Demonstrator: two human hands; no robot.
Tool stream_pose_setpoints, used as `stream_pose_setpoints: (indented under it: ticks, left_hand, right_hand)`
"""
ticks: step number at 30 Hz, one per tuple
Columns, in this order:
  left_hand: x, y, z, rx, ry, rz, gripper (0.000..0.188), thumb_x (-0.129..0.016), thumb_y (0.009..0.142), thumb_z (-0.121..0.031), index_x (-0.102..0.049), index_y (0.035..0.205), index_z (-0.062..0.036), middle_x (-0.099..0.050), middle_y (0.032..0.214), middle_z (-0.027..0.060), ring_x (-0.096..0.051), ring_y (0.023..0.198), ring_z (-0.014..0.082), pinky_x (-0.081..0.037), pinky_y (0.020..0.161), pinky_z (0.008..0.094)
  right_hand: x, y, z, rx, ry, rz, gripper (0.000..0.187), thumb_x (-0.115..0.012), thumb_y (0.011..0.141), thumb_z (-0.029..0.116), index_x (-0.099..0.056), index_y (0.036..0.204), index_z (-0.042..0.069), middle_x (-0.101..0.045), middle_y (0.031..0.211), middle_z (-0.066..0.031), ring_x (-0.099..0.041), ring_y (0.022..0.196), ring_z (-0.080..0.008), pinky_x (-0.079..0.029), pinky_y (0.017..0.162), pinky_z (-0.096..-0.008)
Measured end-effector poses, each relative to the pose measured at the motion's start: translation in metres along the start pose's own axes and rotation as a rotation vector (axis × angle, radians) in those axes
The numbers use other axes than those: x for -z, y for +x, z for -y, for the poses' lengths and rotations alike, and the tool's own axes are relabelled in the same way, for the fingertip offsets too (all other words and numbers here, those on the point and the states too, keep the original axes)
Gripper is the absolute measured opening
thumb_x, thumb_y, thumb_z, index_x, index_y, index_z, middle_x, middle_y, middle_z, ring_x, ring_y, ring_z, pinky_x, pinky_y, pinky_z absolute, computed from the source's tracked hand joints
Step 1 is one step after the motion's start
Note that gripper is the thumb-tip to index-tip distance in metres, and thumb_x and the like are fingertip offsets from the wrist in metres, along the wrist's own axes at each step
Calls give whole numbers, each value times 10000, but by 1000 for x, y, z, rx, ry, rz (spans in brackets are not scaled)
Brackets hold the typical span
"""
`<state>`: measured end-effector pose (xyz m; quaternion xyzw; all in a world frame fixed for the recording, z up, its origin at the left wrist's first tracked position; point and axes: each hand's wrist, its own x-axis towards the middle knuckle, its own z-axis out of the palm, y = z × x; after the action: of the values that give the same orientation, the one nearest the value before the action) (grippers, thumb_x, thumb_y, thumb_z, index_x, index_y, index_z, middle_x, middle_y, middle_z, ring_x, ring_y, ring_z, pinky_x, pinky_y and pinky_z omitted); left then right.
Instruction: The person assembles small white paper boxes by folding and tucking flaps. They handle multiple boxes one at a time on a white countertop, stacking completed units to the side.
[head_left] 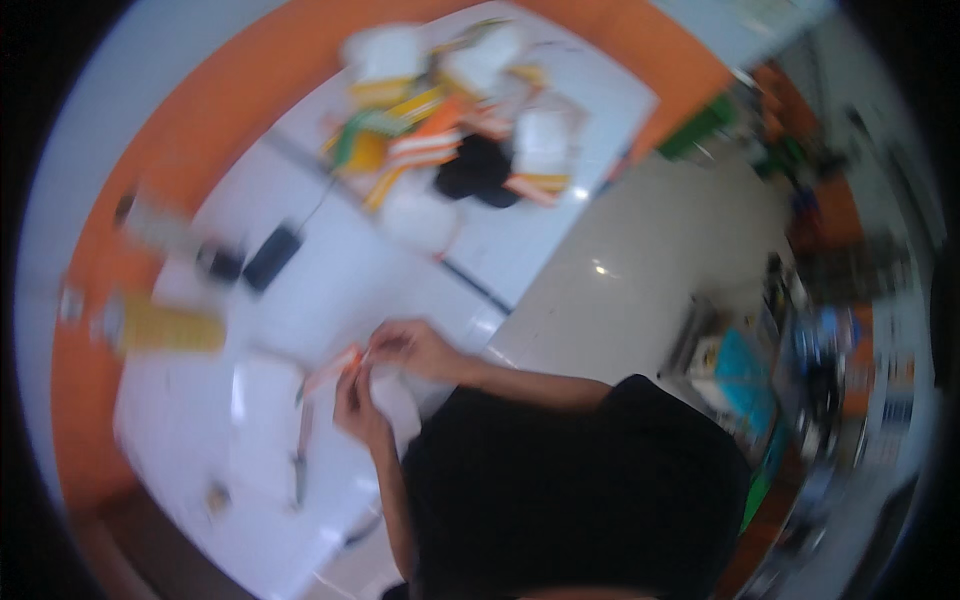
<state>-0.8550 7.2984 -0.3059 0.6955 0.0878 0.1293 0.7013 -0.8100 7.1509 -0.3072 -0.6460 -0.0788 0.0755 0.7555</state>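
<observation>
Above the white table (340, 270), both my hands are close together on a small orange-and-white striped strip (330, 373). My left hand (362, 408) has its fingers closed at the strip's near end. Fingers of my right hand (418, 350) pinch at the same end, just touching or nearly touching the left fingertips. Motion blur hides the exact grip and any smaller part between the fingers. Beside the strip lies a white sheet or pad (265, 420). A thin, dark-tipped tool (298, 480) rests along its edge; its kind is too blurred to tell.
A heap of striped orange, yellow and green bands (425, 140) with black cloth (478, 172) covers the far table. At left stand a yellow bottle (170, 328) and a black box-like device (273, 258) with a cord. Shelves of goods (740, 370) are at right.
</observation>
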Motion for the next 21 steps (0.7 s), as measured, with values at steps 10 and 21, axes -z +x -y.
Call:
stream_pose_setpoints:
  ticks: [10, 21]
  left_hand:
    - [-21, 11, 9, -66, 111, 254, 147, -618, 1024, -11, -665, 1114, 95, -693, 1234, 194, -666, 1116, 259, -515, 1034, 366]
    - [-42, 28, 14, -136, 283, 675, 108, -688, 965, 15, -648, 1031, 90, -691, 1038, 147, -660, 946, 238, -548, 900, 362]
  right_hand:
    - [15, -24, 16, 78, -42, -265, 192, -800, 859, 152, -776, 987, 12, -779, 906, -111, -720, 830, -161, -567, 789, -325]
    - [45, -74, 25, -24, -87, -543, 484, -631, 1043, 325, -592, 1410, 11, -758, 982, -156, -731, 924, -195, -582, 830, -323]
